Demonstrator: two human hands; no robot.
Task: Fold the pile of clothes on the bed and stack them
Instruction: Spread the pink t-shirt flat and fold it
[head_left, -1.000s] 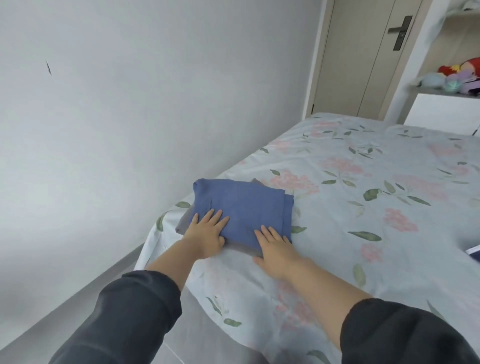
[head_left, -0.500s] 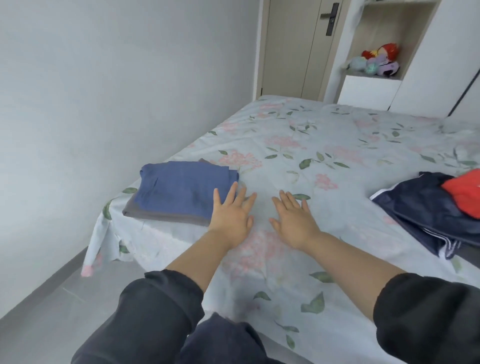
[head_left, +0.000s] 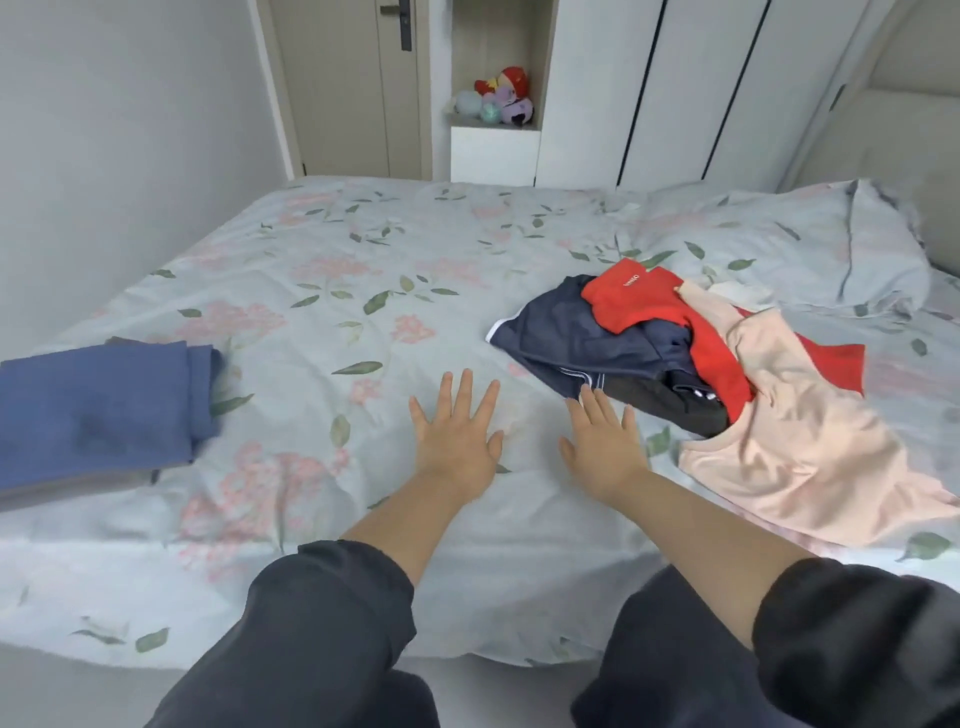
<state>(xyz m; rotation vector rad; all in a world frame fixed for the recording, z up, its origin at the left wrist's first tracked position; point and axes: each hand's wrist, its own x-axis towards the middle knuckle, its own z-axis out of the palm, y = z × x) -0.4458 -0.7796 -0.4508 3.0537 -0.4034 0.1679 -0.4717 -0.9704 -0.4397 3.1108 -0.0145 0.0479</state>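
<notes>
The unfolded pile of clothes (head_left: 675, 358) lies rumpled on the right side of the bed (head_left: 363, 260): a navy piece with white trim, red ones, and a pale pink top draped nearest. A folded blue garment (head_left: 98, 410) sits on a grey one at the left edge. Between them, the left hand (head_left: 457, 431) and right hand (head_left: 605, 447) are spread flat over the flowered sheet, holding nothing.

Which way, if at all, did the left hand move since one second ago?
Yes. The left hand left the folded blue cloth and is now to its right, over the floral bedsheet.
</notes>
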